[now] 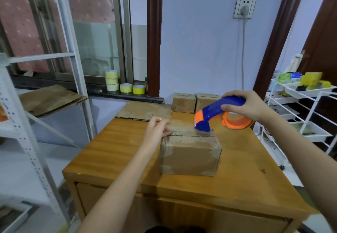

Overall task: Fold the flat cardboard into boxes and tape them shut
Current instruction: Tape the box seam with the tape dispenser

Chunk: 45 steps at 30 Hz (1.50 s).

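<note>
A folded cardboard box (189, 157) stands in the middle of the wooden table (116, 152), its top flaps closed along a seam. My right hand (242, 105) grips a blue and orange tape dispenser (217, 113) whose nose touches the right end of the box top. A strip of clear tape runs leftward from it along the top. My left hand (158, 128) rests on the box's top left edge, fingers curled and pinching the tape end. Flat cardboard (144, 111) lies at the table's far left edge.
Two finished small boxes (196, 102) stand at the table's back. Yellow tape rolls (125, 85) sit on the window sill. A white metal shelf (45, 97) with more flat cardboard stands left; a white wire rack (308, 108) with trays stands right.
</note>
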Each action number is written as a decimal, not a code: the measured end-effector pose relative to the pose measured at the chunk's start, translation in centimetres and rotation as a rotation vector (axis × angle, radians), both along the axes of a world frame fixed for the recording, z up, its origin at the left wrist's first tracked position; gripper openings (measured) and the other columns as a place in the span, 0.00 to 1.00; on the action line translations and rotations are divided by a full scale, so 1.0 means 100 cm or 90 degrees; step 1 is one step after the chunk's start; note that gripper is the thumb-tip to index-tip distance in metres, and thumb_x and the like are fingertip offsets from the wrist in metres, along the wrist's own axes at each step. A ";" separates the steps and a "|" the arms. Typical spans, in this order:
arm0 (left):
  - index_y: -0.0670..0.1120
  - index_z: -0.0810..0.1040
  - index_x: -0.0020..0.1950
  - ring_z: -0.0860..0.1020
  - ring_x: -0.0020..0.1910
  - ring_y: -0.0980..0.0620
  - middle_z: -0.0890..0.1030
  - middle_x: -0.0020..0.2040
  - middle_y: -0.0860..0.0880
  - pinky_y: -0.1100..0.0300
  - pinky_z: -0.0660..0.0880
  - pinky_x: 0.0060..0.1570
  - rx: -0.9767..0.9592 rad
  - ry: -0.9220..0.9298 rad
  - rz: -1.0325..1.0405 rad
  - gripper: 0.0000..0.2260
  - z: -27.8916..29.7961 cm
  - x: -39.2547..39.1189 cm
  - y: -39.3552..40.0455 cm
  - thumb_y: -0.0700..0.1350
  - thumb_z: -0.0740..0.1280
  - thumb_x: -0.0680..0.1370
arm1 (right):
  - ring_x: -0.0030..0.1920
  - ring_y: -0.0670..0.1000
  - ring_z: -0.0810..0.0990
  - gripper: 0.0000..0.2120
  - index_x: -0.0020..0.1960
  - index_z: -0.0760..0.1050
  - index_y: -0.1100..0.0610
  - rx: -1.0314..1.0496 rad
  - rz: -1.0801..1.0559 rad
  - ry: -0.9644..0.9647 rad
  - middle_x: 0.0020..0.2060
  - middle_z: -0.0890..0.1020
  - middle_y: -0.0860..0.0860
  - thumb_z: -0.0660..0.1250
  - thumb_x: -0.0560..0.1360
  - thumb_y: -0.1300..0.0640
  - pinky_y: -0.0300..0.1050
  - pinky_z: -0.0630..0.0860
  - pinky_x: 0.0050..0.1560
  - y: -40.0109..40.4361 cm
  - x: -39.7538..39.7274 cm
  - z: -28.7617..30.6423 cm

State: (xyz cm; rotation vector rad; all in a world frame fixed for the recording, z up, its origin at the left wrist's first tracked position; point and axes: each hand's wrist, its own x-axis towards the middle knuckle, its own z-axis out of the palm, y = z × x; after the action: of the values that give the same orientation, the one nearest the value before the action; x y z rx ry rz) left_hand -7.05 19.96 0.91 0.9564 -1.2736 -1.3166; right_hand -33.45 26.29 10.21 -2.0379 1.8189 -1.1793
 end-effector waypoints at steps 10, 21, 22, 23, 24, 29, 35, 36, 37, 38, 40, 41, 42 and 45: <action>0.39 0.71 0.51 0.77 0.27 0.55 0.75 0.23 0.54 0.49 0.81 0.47 0.049 0.092 0.047 0.05 -0.003 -0.001 -0.002 0.40 0.59 0.82 | 0.49 0.49 0.80 0.15 0.51 0.77 0.47 0.030 0.005 0.100 0.44 0.80 0.42 0.76 0.67 0.50 0.47 0.78 0.51 -0.009 0.026 -0.006; 0.41 0.71 0.44 0.74 0.27 0.52 0.67 0.24 0.51 0.54 0.82 0.38 0.079 0.128 0.078 0.06 -0.006 0.000 -0.008 0.40 0.61 0.81 | 0.51 0.47 0.78 0.17 0.50 0.77 0.43 0.001 0.010 0.197 0.48 0.80 0.41 0.77 0.63 0.46 0.46 0.76 0.54 -0.021 0.043 0.007; 0.40 0.70 0.45 0.74 0.27 0.52 0.68 0.24 0.51 0.54 0.82 0.39 0.075 0.123 0.075 0.05 -0.006 -0.001 -0.008 0.40 0.62 0.81 | 0.51 0.47 0.78 0.18 0.50 0.77 0.43 0.001 0.009 0.201 0.48 0.80 0.41 0.78 0.63 0.46 0.47 0.76 0.54 -0.020 0.043 0.009; 0.40 0.70 0.47 0.76 0.27 0.53 0.69 0.24 0.52 0.53 0.82 0.41 0.073 0.117 0.075 0.05 -0.006 -0.001 -0.009 0.41 0.62 0.81 | 0.51 0.47 0.78 0.18 0.51 0.77 0.43 0.005 0.012 0.199 0.48 0.79 0.40 0.78 0.64 0.46 0.47 0.76 0.53 -0.020 0.042 0.010; 0.40 0.70 0.47 0.76 0.26 0.54 0.70 0.24 0.52 0.52 0.82 0.42 0.072 0.116 0.076 0.05 -0.006 -0.001 -0.009 0.41 0.62 0.81 | 0.50 0.48 0.78 0.17 0.51 0.77 0.44 0.009 0.016 0.192 0.47 0.79 0.40 0.77 0.65 0.48 0.48 0.77 0.53 -0.020 0.041 0.010; 0.40 0.71 0.45 0.76 0.26 0.52 0.70 0.22 0.53 0.52 0.82 0.42 0.071 0.123 0.077 0.06 -0.007 0.000 -0.009 0.40 0.61 0.81 | 0.50 0.48 0.79 0.17 0.53 0.79 0.46 0.030 0.017 0.192 0.49 0.81 0.42 0.76 0.66 0.49 0.46 0.76 0.54 -0.022 0.038 0.004; 0.40 0.73 0.39 0.70 0.26 0.52 0.70 0.27 0.48 0.58 0.76 0.27 0.023 -0.029 0.086 0.11 -0.002 0.009 -0.013 0.42 0.61 0.81 | 0.51 0.48 0.76 0.20 0.57 0.78 0.45 0.096 0.003 0.358 0.50 0.80 0.42 0.74 0.66 0.42 0.43 0.73 0.51 -0.033 0.055 0.020; 0.41 0.74 0.37 0.68 0.27 0.51 0.70 0.28 0.48 0.60 0.71 0.27 -0.006 -0.110 0.102 0.12 -0.002 0.012 -0.015 0.44 0.62 0.80 | 0.51 0.49 0.76 0.21 0.57 0.78 0.44 0.106 0.001 0.384 0.50 0.80 0.43 0.73 0.66 0.41 0.44 0.74 0.52 -0.035 0.059 0.024; 0.42 0.75 0.36 0.68 0.28 0.51 0.72 0.29 0.48 0.60 0.67 0.29 -0.036 -0.187 0.117 0.14 -0.002 0.014 -0.018 0.46 0.63 0.79 | 0.51 0.49 0.76 0.21 0.58 0.78 0.44 0.115 -0.003 0.407 0.50 0.80 0.43 0.72 0.67 0.40 0.45 0.74 0.52 -0.037 0.063 0.027; 0.43 0.75 0.35 0.69 0.29 0.50 0.73 0.30 0.48 0.59 0.66 0.31 -0.062 -0.265 0.132 0.15 -0.001 0.017 -0.021 0.49 0.63 0.79 | 0.50 0.49 0.75 0.21 0.58 0.78 0.44 0.123 -0.005 0.428 0.50 0.80 0.44 0.72 0.67 0.40 0.44 0.74 0.51 -0.038 0.068 0.031; 0.45 0.74 0.35 0.71 0.31 0.50 0.74 0.31 0.49 0.60 0.65 0.32 -0.106 -0.434 0.172 0.17 -0.001 0.018 -0.023 0.54 0.63 0.78 | 0.50 0.50 0.75 0.21 0.58 0.78 0.45 0.132 -0.001 0.467 0.50 0.80 0.44 0.71 0.68 0.40 0.43 0.72 0.48 -0.040 0.076 0.037; 0.46 0.73 0.34 0.71 0.31 0.50 0.74 0.31 0.49 0.61 0.63 0.31 -0.126 -0.511 0.191 0.17 0.000 0.018 -0.023 0.56 0.63 0.78 | 0.50 0.50 0.76 0.21 0.58 0.78 0.45 0.137 0.003 0.486 0.50 0.80 0.45 0.71 0.68 0.39 0.43 0.71 0.46 -0.041 0.080 0.039; 0.47 0.73 0.34 0.72 0.32 0.50 0.75 0.32 0.50 0.62 0.62 0.30 -0.140 -0.568 0.207 0.18 0.000 0.017 -0.023 0.56 0.62 0.79 | 0.49 0.51 0.76 0.21 0.58 0.78 0.45 0.140 0.007 0.506 0.50 0.80 0.45 0.71 0.68 0.39 0.42 0.70 0.45 -0.042 0.084 0.042; 0.47 0.75 0.36 0.73 0.32 0.51 0.77 0.33 0.51 0.62 0.62 0.29 -0.159 -0.655 0.244 0.18 -0.002 0.018 -0.026 0.57 0.61 0.80 | 0.48 0.51 0.75 0.22 0.58 0.78 0.46 0.143 0.008 0.557 0.49 0.80 0.47 0.70 0.67 0.37 0.42 0.69 0.43 -0.043 0.095 0.046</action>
State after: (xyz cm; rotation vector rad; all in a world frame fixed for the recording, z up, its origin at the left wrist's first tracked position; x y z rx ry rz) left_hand -5.28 17.32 0.68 1.6783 -1.8126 -0.2976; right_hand -23.92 21.95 14.81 -2.6175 2.0991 -0.0008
